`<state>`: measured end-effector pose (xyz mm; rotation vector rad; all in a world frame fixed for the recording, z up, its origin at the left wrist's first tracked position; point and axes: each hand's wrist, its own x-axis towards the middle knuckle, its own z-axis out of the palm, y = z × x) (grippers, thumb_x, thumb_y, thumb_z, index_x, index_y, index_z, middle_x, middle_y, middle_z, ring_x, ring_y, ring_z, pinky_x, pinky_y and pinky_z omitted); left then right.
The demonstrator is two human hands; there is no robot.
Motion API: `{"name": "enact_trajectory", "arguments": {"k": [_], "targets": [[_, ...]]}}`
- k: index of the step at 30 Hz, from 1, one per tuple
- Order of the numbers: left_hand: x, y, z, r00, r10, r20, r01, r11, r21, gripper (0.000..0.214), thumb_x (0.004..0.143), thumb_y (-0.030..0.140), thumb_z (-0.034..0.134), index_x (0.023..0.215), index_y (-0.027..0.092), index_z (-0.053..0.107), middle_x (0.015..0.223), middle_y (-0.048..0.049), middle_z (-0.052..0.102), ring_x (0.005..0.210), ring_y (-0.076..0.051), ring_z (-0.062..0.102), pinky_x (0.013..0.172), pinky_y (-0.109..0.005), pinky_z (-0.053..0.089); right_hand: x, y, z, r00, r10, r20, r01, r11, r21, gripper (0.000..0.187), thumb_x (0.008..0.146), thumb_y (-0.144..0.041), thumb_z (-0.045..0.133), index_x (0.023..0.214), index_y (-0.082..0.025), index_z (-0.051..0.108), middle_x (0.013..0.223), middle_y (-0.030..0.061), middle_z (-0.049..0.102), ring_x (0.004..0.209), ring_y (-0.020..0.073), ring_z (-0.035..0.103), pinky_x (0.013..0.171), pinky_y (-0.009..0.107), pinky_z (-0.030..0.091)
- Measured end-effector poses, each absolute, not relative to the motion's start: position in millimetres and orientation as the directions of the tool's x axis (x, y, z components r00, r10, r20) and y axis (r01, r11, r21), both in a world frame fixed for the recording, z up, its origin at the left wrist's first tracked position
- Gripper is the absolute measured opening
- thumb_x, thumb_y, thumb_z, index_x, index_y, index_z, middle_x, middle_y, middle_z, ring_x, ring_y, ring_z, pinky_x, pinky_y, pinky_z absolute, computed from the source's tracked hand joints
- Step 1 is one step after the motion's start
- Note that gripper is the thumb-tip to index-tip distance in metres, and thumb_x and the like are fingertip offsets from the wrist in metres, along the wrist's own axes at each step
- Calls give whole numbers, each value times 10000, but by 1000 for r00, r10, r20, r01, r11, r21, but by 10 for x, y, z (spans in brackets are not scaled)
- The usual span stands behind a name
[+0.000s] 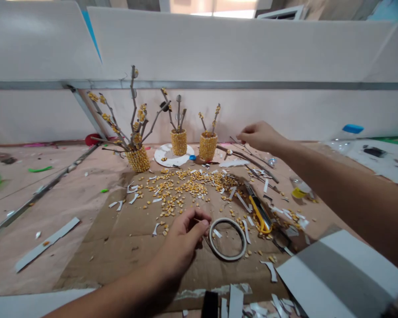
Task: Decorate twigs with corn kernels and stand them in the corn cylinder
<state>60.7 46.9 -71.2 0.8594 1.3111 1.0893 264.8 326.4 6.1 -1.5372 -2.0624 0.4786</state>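
My left hand [189,234] is closed in a pinch above the cardboard, just left of a roll of tape [212,240]. Something thin shows at its fingertips, too small to make out. At the back right, my right hand [257,136] has its fingers closed on a thin branching twig [252,152]. Left of that hand stand three kernel-covered pots holding twigs: a near one [208,146], a middle one [179,142] on a white disc [162,154], and a tilted one [138,160] with the tallest branches. Loose corn kernels [192,187] lie scattered between my hands.
A yellow utility knife [260,210] and dark-handled scissors [281,240] lie right of the kernels. Paper scraps [242,203] are strewn over the cardboard [112,247]. White sheets [345,269] lie at lower right. A clear bottle with a blue cap [352,129] is at far right.
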Motion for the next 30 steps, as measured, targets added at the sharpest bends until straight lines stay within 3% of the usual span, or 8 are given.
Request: {"name": "enact_trajectory", "arguments": {"k": [3, 7, 13, 18, 25, 30], "targets": [[654, 445, -772, -27, 945, -327, -159, 318, 935, 285, 793, 450, 766, 895, 200, 675, 722, 10, 587, 615, -129, 469, 572, -245, 324, 2939, 2884, -62, -252, 953, 170, 865, 301, -401, 194, 872, -321, 697, 745, -186, 754, 717, 81, 716, 690, 220, 618, 637, 323, 409], [736, 397, -776, -29, 944, -328, -152, 320, 935, 268, 806, 439, 783, 846, 193, 685, 665, 19, 541, 601, -124, 439, 556, -240, 267, 3177, 2567, -489, -173, 981, 92, 956, 189, -223, 194, 896, -283, 645, 879, -178, 807, 920, 172, 796, 847, 317, 730, 707, 354, 475], [783, 367, -731, -42, 949, -314, -163, 303, 939, 234, 839, 401, 771, 836, 183, 687, 662, 19, 533, 599, -115, 408, 559, -247, 253, 3177, 2565, -942, -15, 1000, 3, 994, 16, -111, 236, 886, -242, 647, 946, -108, 831, 1068, 306, 782, 1000, 419, 767, 792, 426, 543], [756, 393, -755, -16, 943, -334, -161, 327, 931, 262, 858, 435, 762, 861, 189, 670, 633, 39, 503, 565, -106, 364, 531, -254, 202, 3226, 2546, -844, -29, 1000, -6, 987, 28, -159, 240, 914, -336, 638, 933, -174, 815, 1037, 231, 804, 994, 405, 761, 760, 418, 529], [761, 398, -712, -64, 938, -340, -151, 327, 933, 278, 832, 445, 783, 840, 189, 672, 646, 29, 532, 576, -110, 387, 536, -248, 220, 3327, 2454, -681, -96, 994, 45, 932, 106, -347, 225, 945, -410, 630, 892, -225, 748, 919, 110, 800, 850, 275, 723, 637, 321, 438], [779, 404, -660, -91, 937, -337, -142, 323, 936, 312, 765, 463, 826, 806, 186, 689, 634, 25, 534, 572, -114, 396, 519, -239, 227, 3456, 2515, -605, -112, 993, 24, 893, 111, -437, 222, 877, -350, 704, 704, -217, 664, 664, 53, 706, 631, 217, 635, 557, 309, 372]]}}
